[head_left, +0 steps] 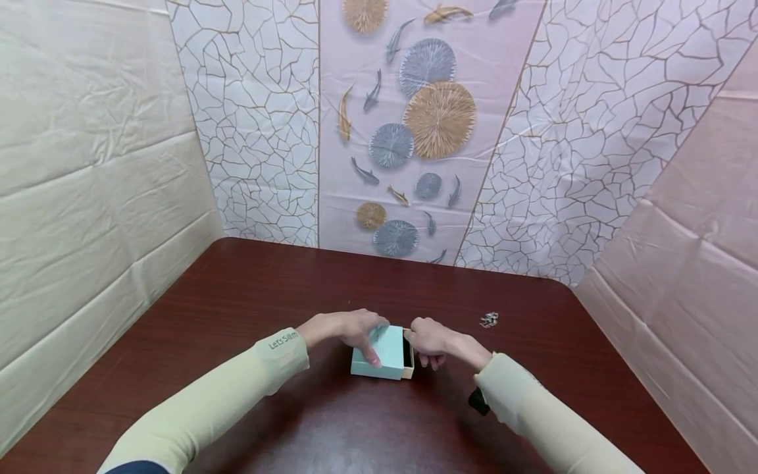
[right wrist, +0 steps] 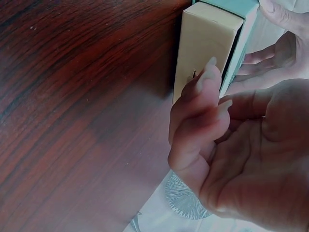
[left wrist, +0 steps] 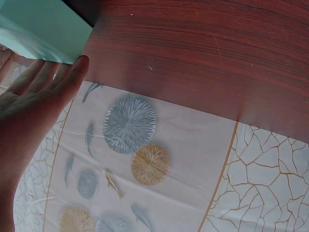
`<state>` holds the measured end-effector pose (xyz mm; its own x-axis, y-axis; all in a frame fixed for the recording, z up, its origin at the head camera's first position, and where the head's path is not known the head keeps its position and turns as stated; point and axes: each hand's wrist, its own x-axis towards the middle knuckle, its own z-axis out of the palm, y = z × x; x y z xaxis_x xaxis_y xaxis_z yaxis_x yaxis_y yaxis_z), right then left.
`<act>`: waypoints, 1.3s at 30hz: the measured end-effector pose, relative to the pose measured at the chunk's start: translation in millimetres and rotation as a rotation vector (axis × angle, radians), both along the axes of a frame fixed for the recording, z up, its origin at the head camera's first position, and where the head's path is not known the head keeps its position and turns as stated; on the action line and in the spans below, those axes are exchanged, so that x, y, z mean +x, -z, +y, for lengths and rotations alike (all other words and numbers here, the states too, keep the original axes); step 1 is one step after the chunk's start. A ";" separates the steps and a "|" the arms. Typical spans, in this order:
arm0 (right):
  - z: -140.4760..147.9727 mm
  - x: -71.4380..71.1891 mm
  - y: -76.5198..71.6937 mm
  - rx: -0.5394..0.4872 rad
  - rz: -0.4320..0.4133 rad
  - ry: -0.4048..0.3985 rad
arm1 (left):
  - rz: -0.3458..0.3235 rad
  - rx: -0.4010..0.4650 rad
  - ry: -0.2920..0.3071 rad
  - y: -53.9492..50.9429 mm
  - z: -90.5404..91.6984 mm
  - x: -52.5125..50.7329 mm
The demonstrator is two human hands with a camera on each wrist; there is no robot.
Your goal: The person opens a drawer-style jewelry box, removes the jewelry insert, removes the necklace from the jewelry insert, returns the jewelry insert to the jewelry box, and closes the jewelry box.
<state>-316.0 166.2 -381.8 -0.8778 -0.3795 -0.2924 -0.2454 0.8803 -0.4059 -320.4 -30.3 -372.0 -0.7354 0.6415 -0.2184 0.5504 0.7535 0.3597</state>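
Observation:
A mint-green box sleeve (head_left: 381, 349) rests on the table, with a cream drawer (head_left: 408, 373) sticking partly out of its right end. A dark strip of the drawer's inside shows at that opening. My left hand (head_left: 355, 326) grips the sleeve, thumb across the top and fingers along the far side; in the left wrist view those fingers lie against the green sleeve (left wrist: 48, 31). At the drawer's outer end, my right hand (head_left: 435, 339) has its fingers curled and holds the drawer edge. The right wrist view shows a small hole in the drawer front (right wrist: 205, 38); the exact contact is partly hidden.
A small heap of silvery metal pieces (head_left: 489, 320) lies on the dark red-brown table (head_left: 284, 276), right of the box and farther back. Patterned cloth walls (head_left: 260, 131) enclose the table at the back and sides. A black object (head_left: 478, 401) sits under the right forearm.

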 end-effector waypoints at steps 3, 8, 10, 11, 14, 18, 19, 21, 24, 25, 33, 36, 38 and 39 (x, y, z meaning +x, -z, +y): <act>-0.9 0.6 0.6 -0.032 0.002 -0.002 | 0.000 0.002 0.000 0.2 -0.1 0.4; -3.2 0.9 2.3 -0.053 0.007 -0.015 | 0.000 0.004 0.008 0.6 -0.9 -0.2; -4.4 0.6 2.7 -0.055 0.010 -0.015 | 0.001 0.007 0.013 0.7 -1.3 -0.6; -5.0 0.2 2.9 -0.054 0.009 -0.015 | 0.003 0.009 0.015 0.8 -1.5 -0.7; -6.6 -0.6 2.5 -0.051 0.000 -0.011 | 0.006 0.016 0.015 1.1 -2.0 -0.8; -8.0 -0.5 2.3 -0.048 -0.004 -0.008 | 0.002 0.020 0.010 2.3 -2.3 -0.8; -8.4 -0.3 2.5 -0.046 -0.003 -0.007 | 0.001 0.019 0.009 2.5 -2.3 -0.7; -9.3 0.8 2.6 -0.041 0.002 -0.010 | 0.001 0.019 0.011 2.6 -2.1 -0.5; -10.7 1.5 2.6 -0.034 0.003 -0.012 | 0.007 0.023 0.020 2.0 -1.8 -0.6; -11.1 1.6 2.6 -0.031 0.004 -0.015 | 0.008 0.025 0.022 2.2 -1.8 -0.8; -14.2 4.5 -0.9 0.034 0.097 -0.023 | 0.000 0.025 0.018 3.6 -2.2 -1.3; -16.0 5.0 -5.2 0.099 0.220 -0.014 | -0.005 0.016 0.015 2.8 -2.1 -1.9; -17.2 4.4 -8.6 0.136 0.336 -0.002 | 0.009 0.020 -0.002 1.7 -1.9 -2.7; -17.4 3.8 -10.3 0.145 0.395 0.006 | 0.026 0.025 -0.019 1.3 -1.7 -3.5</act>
<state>-312.2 148.7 -371.5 -0.9352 -0.3538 0.0169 -0.3521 0.9233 -0.1535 -323.9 -32.0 -373.2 -0.7528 0.6324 -0.1829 0.5456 0.7548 0.3642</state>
